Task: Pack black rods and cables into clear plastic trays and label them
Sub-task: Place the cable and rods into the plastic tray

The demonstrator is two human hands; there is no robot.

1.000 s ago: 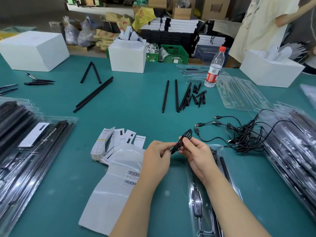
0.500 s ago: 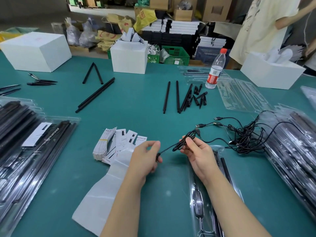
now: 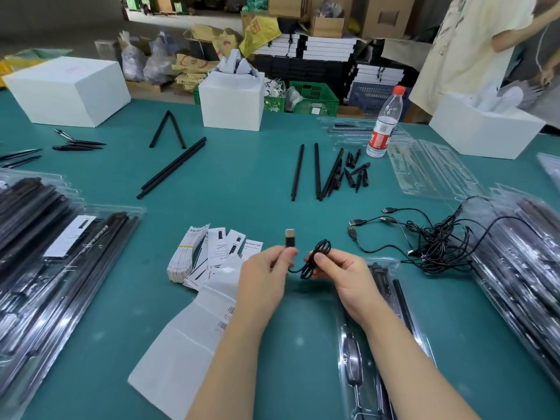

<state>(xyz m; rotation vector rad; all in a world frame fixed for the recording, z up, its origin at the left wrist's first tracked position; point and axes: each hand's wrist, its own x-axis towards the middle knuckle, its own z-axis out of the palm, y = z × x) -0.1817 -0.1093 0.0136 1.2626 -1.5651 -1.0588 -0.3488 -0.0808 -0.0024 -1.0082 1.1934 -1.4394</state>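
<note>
My right hand [image 3: 342, 275] pinches a small coiled bundle of black cable [image 3: 318, 257] above the green table. My left hand [image 3: 263, 271] pinches the same cable just below its USB plug [image 3: 290, 237], which points upward. Under my right forearm lies an open clear tray [image 3: 391, 313] with black rods and a cable switch in it. A tangle of loose black cables [image 3: 436, 241] lies to the right. Loose black rods [image 3: 316, 171] and short black tips lie in the middle of the table.
Stacks of filled clear trays lie at the left [image 3: 51, 262] and at the right [image 3: 521, 262]. Label cards [image 3: 212, 250] and a sticker sheet [image 3: 188, 338] lie by my left arm. A water bottle [image 3: 384, 124], white boxes [image 3: 231, 100] and empty trays [image 3: 430, 168] stand farther back.
My left hand has drawn the cable's end out of the coil and turned it upward, so the USB plug now stands above its fingers. The right hand keeps holding the coil.
</note>
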